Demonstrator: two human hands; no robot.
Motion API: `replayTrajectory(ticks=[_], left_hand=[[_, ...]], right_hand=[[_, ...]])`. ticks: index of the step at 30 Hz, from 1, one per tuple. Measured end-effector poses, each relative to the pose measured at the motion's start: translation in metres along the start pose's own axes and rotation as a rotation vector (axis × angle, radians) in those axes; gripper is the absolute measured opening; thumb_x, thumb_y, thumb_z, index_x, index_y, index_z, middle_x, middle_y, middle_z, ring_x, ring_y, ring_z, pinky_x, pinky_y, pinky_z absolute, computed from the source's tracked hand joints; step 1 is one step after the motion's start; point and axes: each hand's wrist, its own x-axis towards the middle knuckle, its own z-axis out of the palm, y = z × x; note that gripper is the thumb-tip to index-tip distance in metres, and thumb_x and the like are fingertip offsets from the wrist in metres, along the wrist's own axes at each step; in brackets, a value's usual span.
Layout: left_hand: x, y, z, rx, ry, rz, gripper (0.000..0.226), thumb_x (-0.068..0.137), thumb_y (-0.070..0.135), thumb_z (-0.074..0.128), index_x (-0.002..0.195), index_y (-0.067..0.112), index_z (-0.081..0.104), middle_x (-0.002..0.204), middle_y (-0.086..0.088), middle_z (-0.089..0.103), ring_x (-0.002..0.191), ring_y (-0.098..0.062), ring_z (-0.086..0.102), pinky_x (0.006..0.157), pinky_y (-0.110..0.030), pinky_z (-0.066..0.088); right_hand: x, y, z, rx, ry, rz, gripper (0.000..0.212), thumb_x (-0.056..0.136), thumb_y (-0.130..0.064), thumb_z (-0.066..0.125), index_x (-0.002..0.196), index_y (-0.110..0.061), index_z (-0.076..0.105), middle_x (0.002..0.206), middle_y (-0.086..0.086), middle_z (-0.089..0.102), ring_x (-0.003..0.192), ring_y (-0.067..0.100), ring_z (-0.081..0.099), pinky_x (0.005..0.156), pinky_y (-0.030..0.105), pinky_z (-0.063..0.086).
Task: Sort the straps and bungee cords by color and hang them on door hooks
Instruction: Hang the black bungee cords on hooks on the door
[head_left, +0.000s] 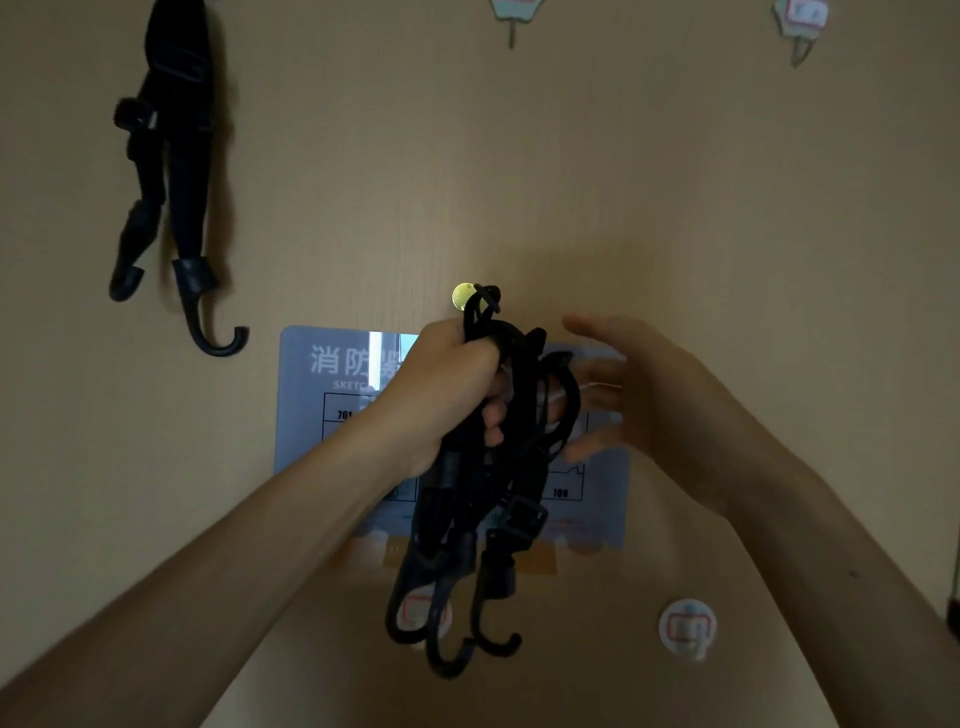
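Observation:
My left hand (447, 387) is closed around a bunch of black bungee cords and straps (483, 514). Their plastic end hooks dangle below my fist, in front of the beige door (675, 182). My right hand (628, 395) is spread open just right of the bunch, fingers pointing toward it, blurred, holding nothing. Another black strap and bungee cord (171, 171) hang high at the upper left of the door, their hook ends (218, 332) at the bottom.
A blue evacuation sign (317, 384) is stuck to the door behind my hands, with a brass peephole (462, 296) above it. Round adhesive hooks sit lower down (687, 629) and behind the cords (415, 613). Two more hooks are at the top (514, 15) (800, 26).

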Motion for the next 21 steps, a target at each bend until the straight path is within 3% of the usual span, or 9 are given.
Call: replayTrajectory(ticks=[1,3,6,11,14,17,21], left_hand=[[0.000,0.001,0.001,0.008,-0.012,-0.003,0.019,0.093,0.008,0.040,0.076,0.008,0.047,0.048,-0.003,0.037,0.036,-0.014,0.037,0.038,-0.021,0.037],[-0.001,0.004,0.003,0.038,-0.037,-0.028,0.025,0.093,0.010,0.041,0.071,0.010,0.051,0.046,-0.005,0.043,0.038,-0.015,0.042,0.039,-0.020,0.041],[0.000,0.008,0.001,-0.021,-0.119,-0.091,0.016,0.091,0.009,0.042,0.078,0.009,0.050,0.051,-0.004,0.042,0.043,-0.018,0.040,0.044,-0.023,0.039],[0.002,0.004,-0.009,-0.045,-0.209,-0.168,0.013,0.089,0.008,0.043,0.099,0.012,0.050,0.056,-0.001,0.040,0.049,-0.016,0.037,0.046,-0.025,0.036],[0.001,0.005,-0.010,-0.051,-0.236,-0.211,0.011,0.090,0.011,0.045,0.099,0.012,0.049,0.056,0.000,0.041,0.048,-0.015,0.037,0.047,-0.025,0.035],[0.002,0.005,-0.009,-0.044,-0.187,-0.193,0.010,0.092,0.011,0.044,0.098,0.011,0.051,0.055,0.000,0.041,0.047,-0.015,0.038,0.046,-0.025,0.036],[0.002,0.005,-0.005,-0.059,-0.155,-0.150,0.018,0.094,0.006,0.039,0.086,0.008,0.054,0.057,-0.003,0.041,0.048,-0.015,0.040,0.047,-0.026,0.039]], right_hand=[[-0.001,-0.001,0.002,-0.123,-0.042,-0.028,0.031,0.088,-0.044,0.053,0.114,-0.028,0.056,0.085,0.000,0.072,0.078,0.016,0.070,0.066,0.038,0.057],[-0.003,-0.002,0.006,-0.265,-0.125,-0.072,0.033,0.079,-0.041,0.063,0.109,-0.041,0.049,0.083,-0.008,0.074,0.075,0.004,0.070,0.059,0.023,0.056],[0.001,0.001,0.005,-0.311,-0.106,-0.124,0.014,0.087,-0.021,0.064,0.097,-0.030,0.062,0.080,-0.008,0.073,0.070,0.001,0.067,0.049,0.012,0.046],[0.009,0.011,-0.003,-0.519,0.076,-0.216,0.024,0.094,-0.015,0.054,0.106,-0.029,0.068,0.099,-0.005,0.070,0.091,0.014,0.065,0.080,0.032,0.055],[0.012,0.012,-0.004,-0.628,0.121,-0.331,0.023,0.095,-0.017,0.051,0.109,-0.019,0.070,0.102,0.011,0.068,0.087,0.021,0.061,0.082,0.037,0.051],[0.014,0.015,-0.004,-0.659,0.188,-0.299,0.035,0.092,-0.031,0.057,0.127,-0.031,0.056,0.123,0.001,0.047,0.105,0.007,0.049,0.078,0.005,0.044],[0.008,0.009,0.002,-0.653,0.221,-0.299,0.047,0.084,-0.037,0.062,0.129,-0.035,0.047,0.114,-0.007,0.043,0.094,-0.003,0.048,0.069,-0.002,0.038]])
